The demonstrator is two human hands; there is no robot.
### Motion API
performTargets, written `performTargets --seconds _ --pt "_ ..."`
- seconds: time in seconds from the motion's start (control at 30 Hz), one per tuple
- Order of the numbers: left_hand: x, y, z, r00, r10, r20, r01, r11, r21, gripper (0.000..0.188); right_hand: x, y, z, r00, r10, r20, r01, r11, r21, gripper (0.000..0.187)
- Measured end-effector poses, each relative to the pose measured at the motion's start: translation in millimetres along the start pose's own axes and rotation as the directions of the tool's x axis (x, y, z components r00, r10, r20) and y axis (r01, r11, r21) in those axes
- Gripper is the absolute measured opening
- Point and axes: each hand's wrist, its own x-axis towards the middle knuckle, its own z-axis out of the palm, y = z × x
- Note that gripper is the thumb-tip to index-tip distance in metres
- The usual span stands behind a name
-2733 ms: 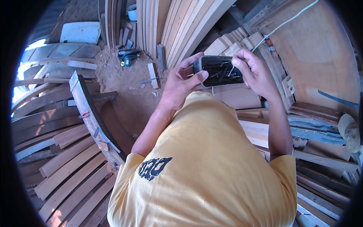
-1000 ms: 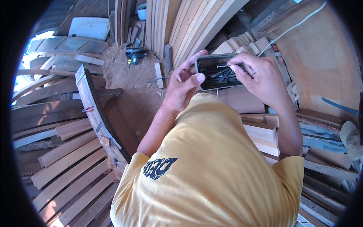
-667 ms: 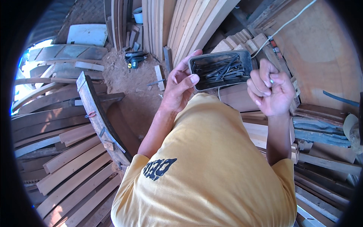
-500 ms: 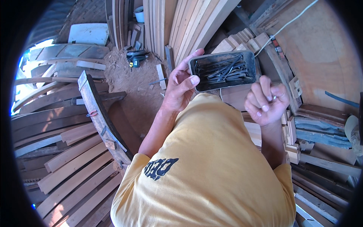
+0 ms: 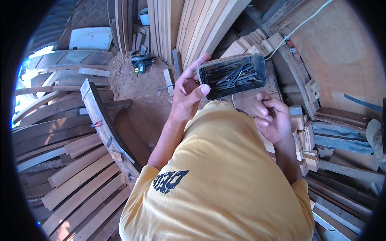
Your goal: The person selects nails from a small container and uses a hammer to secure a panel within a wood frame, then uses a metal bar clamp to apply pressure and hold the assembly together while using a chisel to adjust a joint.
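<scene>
View from the head, looking down on a person in a yellow shirt (image 5: 225, 168) with dark print on the front. The left hand (image 5: 187, 96) grips a dark, open-topped box (image 5: 260, 71) by its left end, with the thumb on the near corner of the rim and the fingers reaching around the far side. The box is held in front of the body, tilted so that its inside is visible; a loose heap of dark nails (image 5: 237, 74) lies in it, the pieces crossing one another at various angles. The right hand (image 5: 274, 119) is just beside the box, below its right end and apart from it, with the fingers loosely curled toward the palm; whether anything is held between them cannot be told. Beyond the left hand, a dark power tool (image 5: 142, 61) rests on the dirt floor (image 5: 130, 86), and a short wooden piece (image 5: 168, 81) lies nearer to the hand. Long planks (image 5: 197, 36) stand upright behind the box, with a pale bucket (image 5: 143, 17) to their left and a pile of wooden blocks (image 5: 249, 42) to their right. At far right is a broad wooden panel (image 5: 333, 52), with a pale cable (image 5: 299, 26) in front. At left, a worn beam (image 5: 103, 120) bearing a red tie (image 5: 96, 124) slants beside rows of boards (image 5: 80, 176).
</scene>
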Motion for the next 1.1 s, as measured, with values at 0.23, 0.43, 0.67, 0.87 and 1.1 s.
performTargets --seconds 0.23,0.43,0.67,0.87,1.1 --pt "-2 0 5 1.000 -0.005 -0.019 0.007 0.993 0.121 0.084 -8 -17 43 0.925 -0.369 -0.086 0.015 0.262 -0.965 0.025" --pt "-4 -9 8 0.997 -0.079 -0.014 0.080 0.981 0.174 0.078 47 -21 60 0.786 -0.281 0.551 0.077 -0.839 -0.539 0.011" --pt "-7 -10 15 0.985 -0.136 -0.107 0.157 0.961 0.228 0.073 64 -15 54 0.885 -0.099 0.456 0.001 -0.977 -0.215 0.008" --pt "-9 -8 23 0.975 -0.156 -0.157 0.189 0.956 0.224 0.073 73 -20 51 0.894 -0.024 0.448 0.059 -0.984 -0.171 0.007" --pt "-6 -18 25 0.960 -0.218 -0.176 0.260 0.926 0.273 0.068 74 -22 33 0.930 0.004 0.368 0.061 -0.988 -0.142 0.009"
